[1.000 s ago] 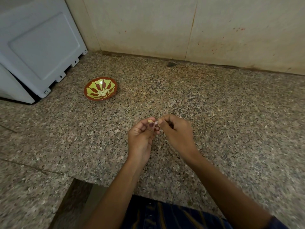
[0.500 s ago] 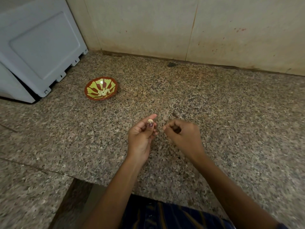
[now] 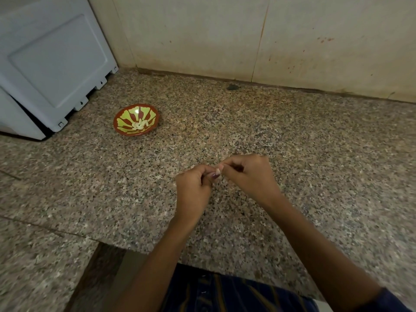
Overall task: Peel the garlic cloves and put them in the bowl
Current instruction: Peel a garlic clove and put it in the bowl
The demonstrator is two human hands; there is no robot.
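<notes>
Hands — left hand (image 3: 194,185), right hand (image 3: 249,174) — pinching garlic clove (image 3: 218,170).

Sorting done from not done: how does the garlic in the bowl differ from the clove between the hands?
The garlic in the bowl is a pale little heap lying loose; the clove between the hands is a single piece. The bowl garlic sits untouched at the far left in the red and yellow bowl; the clove is pinched by the left hand and right hand above the counter. Both look pale.
</notes>
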